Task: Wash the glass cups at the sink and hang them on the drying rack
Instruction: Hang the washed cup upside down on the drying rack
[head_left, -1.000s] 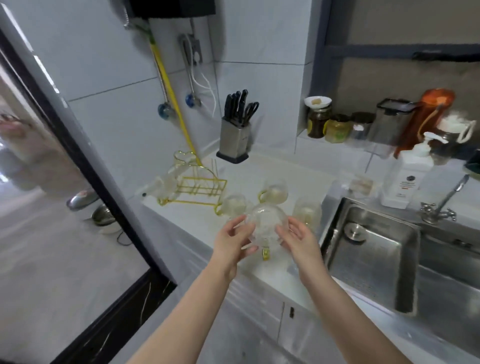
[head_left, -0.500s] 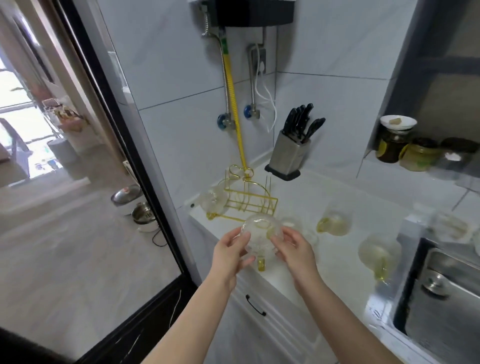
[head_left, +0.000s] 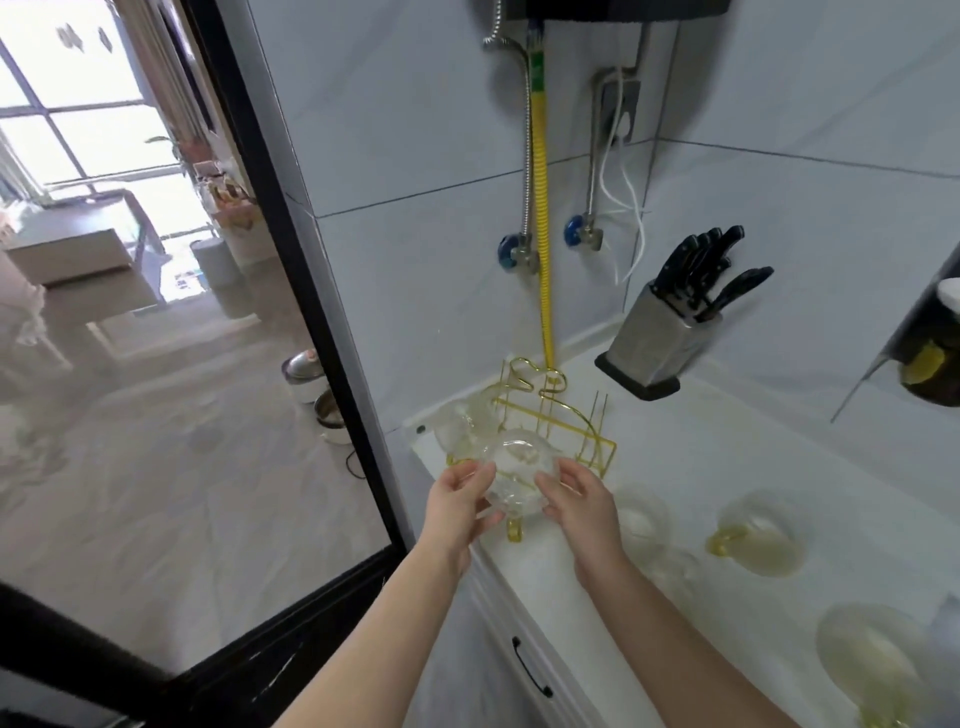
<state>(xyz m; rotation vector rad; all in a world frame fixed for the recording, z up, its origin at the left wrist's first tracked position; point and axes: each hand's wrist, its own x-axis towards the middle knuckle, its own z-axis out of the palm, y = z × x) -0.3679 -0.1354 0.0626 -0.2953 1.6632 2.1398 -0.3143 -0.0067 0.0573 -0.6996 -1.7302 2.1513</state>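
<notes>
A: Clear glass, yellow handle. That's the glass cup, held up between both hands just in front of the drying rack, above the near edge of the bench.

B: How are the hands on it?

A: The left hand cradles its left side with thumb and fingers curled against the wall; the right hand grasps the other side the same way. The handle hangs down between them.

B: So the hanging step is on. How to do it well?

A: I'd say tip the mouth down and slide it over a free gold prong, keeping both hands on until the wire takes the weight. Wet glass is likely slippery, so no one-handed finish.

B: Which prong?

A: One hung cup already sits at the rack's left end, touching the wires. Pick a prong to the right of it so the two don't knock.

B: Anything else waiting?

A: Three more cups lie on the bench to the right, and a knife block stands behind, well apart from the rack.
</notes>
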